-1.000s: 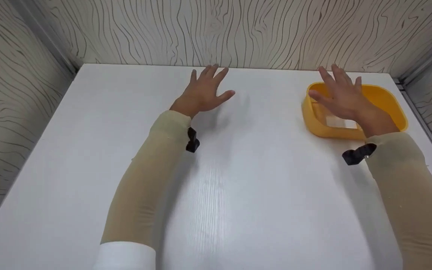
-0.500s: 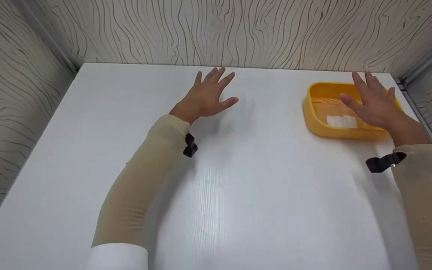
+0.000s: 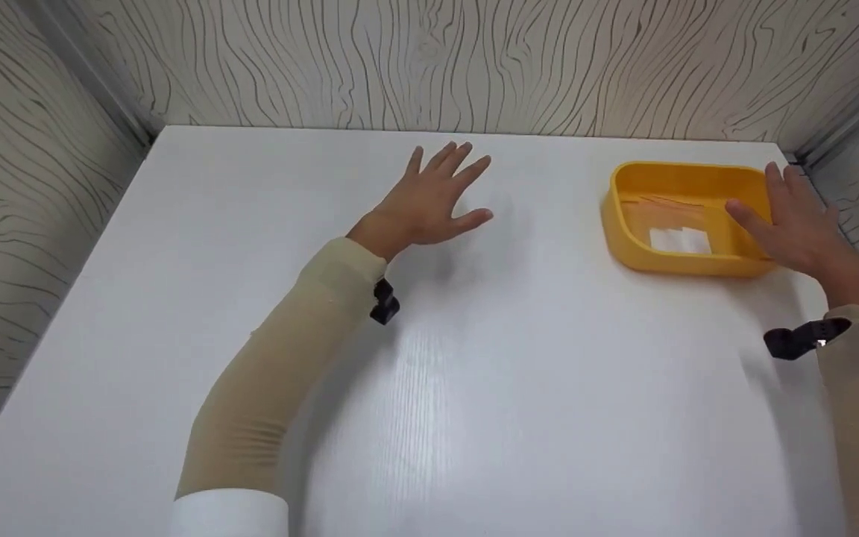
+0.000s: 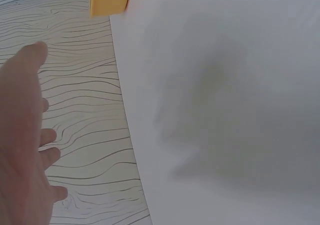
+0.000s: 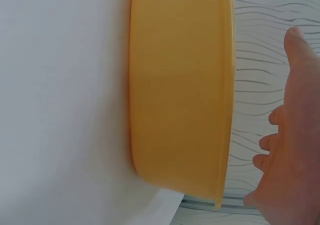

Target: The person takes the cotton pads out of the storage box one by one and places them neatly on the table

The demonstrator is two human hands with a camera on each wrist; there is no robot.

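Note:
My left hand (image 3: 429, 200) hovers over the white table (image 3: 519, 388) near its back middle, fingers spread, holding nothing. Its shadow falls on the tabletop below. At the back right stands a yellow rectangular tub (image 3: 687, 264) with rounded corners and a white patch (image 3: 680, 240) on its floor. My right hand (image 3: 798, 224) is raised by the tub's right end, fingers extended, and covers part of that end in the head view. In the right wrist view the tub's side wall (image 5: 180, 90) fills the middle, with the hand apart from it.
A wall panel (image 3: 429, 67) with wavy wood-grain lines rises behind the table, and similar panels stand left and right. A black wrist camera (image 3: 385, 301) sits on the left sleeve, another camera (image 3: 806, 338) on the right one.
My right hand has moved right and toward me, from over the tub's left half to its right end. The left hand has drifted slightly right and nearer. The tub has not moved.

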